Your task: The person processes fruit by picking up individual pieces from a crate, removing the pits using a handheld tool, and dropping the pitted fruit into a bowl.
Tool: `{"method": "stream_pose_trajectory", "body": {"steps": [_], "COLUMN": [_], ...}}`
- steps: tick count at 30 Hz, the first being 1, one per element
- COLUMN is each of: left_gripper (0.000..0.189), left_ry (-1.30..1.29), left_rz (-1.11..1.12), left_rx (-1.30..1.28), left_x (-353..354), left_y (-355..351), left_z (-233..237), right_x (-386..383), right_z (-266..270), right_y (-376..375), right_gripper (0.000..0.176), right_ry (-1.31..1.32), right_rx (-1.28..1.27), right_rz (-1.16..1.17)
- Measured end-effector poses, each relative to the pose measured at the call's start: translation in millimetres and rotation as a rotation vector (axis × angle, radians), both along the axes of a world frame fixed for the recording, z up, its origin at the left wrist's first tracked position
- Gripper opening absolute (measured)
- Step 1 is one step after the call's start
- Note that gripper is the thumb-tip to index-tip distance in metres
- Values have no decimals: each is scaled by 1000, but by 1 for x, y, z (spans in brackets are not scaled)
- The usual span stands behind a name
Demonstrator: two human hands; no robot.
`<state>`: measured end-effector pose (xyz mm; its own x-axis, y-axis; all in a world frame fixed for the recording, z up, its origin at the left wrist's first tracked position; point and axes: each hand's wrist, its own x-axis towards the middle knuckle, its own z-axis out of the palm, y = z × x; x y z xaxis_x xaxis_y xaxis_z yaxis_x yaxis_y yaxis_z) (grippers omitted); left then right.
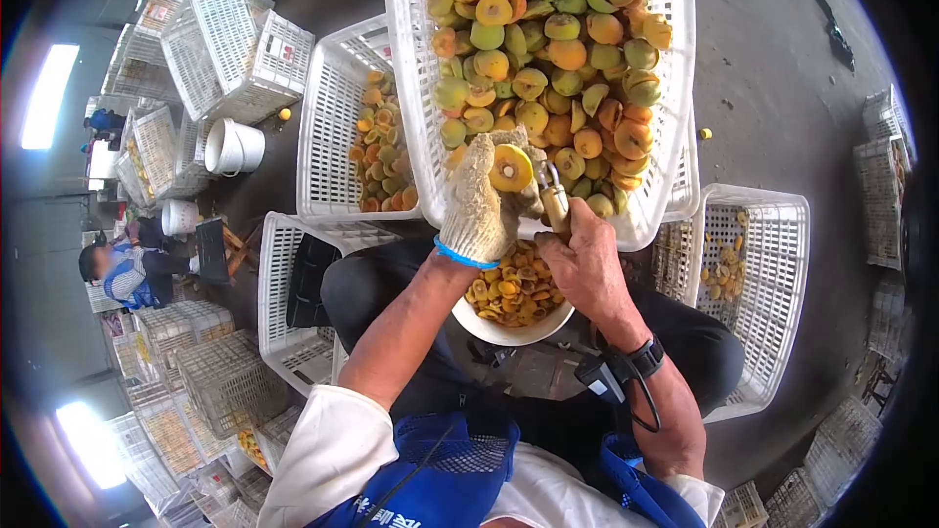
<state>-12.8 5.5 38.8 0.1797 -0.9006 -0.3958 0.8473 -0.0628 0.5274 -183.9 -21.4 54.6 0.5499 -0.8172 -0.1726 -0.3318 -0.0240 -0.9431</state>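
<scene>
Left of the gloved fingers (479,171), a white plastic pail (235,148) lies near ventilated crates (230,39), with a smaller pail (179,218) and a person in a blue vest (132,274) farther out. Beyond these, at the far left from the same fingers, two bright windows (49,98) interrupt the wall (39,235). Well to their upper right, a dark, ragged strip (827,10) marks the grey floor (763,68).

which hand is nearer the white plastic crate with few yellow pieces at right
Right: the bare right hand is left of that crate; the gloved left hand is farther left, holding a cut yellow fruit.
</scene>
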Motion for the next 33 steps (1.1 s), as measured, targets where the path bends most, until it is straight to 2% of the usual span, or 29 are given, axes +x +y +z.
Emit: {"method": "stream_pose_trajectory", "body": {"steps": [2,4,6,7,9,10,12,13,15,19,21,26,30,32,33], "left_gripper": [47,45,39,39,47,47,37,37,35,34,36,43,47,40,37], "left_ry": [-178,-134,-790,-784,-1256,-1253,-568,-568,-918,-874,-1131,-1195,-1250,-1246,-1150], "left_rz": [124,113,76,71,56,54,90,90,109,178,172,144,98,150,73], "left_rx": [76,59,-41,-39,-32,-31,-2,-2,-114,-119,-187,-235,-206,-258,-224], "left_x": [-4,-3,-3,0,4,3,0,-1,-4,-12,-16,-20,-18,-20,-16], "left_y": [-4,-3,0,2,4,4,6,8,12,7,5,4,5,1,1], "left_z": [1,-5,-28,-39,-45,-39,-24,-25,-26,-29,-24,-31,-27,-21,-13], "right_x": [1,4,6,7,8,9,9,10,11,14,16,15,9,6,5], "right_z": [2,7,12,13,13,13,9,7,6,5,3,-1,-6,-8,-9], "right_y": [-1,-1,-1,-1,0,0,2,2,4,10,11,13,14,13,12], "right_gripper": [20,22,24,27,28,29,28,28,28,31,32,33,27,25,23], "right_ry": [48,160,269,375,414,446,455,461,459,457,456,432,380,345,338], "right_rx": [-4,-115,-203,-293,-321,-353,-355,-359,-361,-349,-335,-330,-428,-472,-490], "right_rz": [-12,-20,-2,16,25,36,37,35,38,55,51,38,78,88,97]}}
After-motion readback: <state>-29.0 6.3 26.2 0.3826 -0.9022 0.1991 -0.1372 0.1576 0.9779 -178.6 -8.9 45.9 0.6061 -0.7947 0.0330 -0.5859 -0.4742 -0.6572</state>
